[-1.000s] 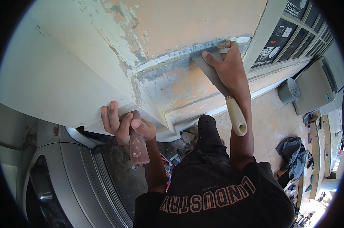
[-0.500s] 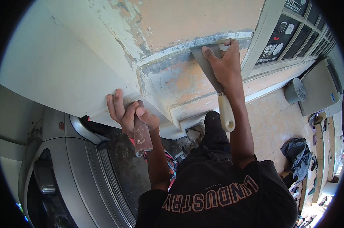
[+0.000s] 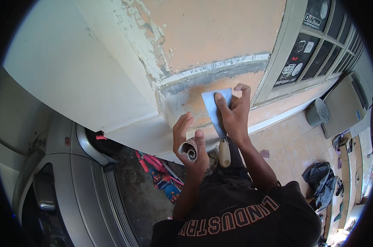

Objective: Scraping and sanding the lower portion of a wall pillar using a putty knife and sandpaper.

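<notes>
My right hand (image 3: pixel 235 117) grips a putty knife (image 3: pixel 211 109) by its wide metal blade. The thumb lies on the blade's face, and the pale handle hangs down toward me. My index finger sticks up past the blade's edge. Just left of it, my left hand (image 3: pixel 199 158) is closed round a rolled sheet of what looks like sandpaper (image 3: pixel 188 150), its curled end facing me. Both hands are in front of a wall (image 3: pixel 219 33) with patchy orange and cream paint. A white ledge (image 3: pixel 217 66) with a grey smeared band below it crosses that wall, apart from the blade.
A grey car (image 3: pixel 58 185) stands close at the left. Beside it on the ground lies a pink and blue item (image 3: pixel 166 179). A window (image 3: pixel 310 49) with stickers is at the right, with a bucket (image 3: pixel 317 113) and a black plastic bag (image 3: pixel 319 177) on the tiles below.
My right hand has drawn the putty knife down off the ledge, toward me. My left hand has come right, off the white corner, turning the roll so its end shows.
</notes>
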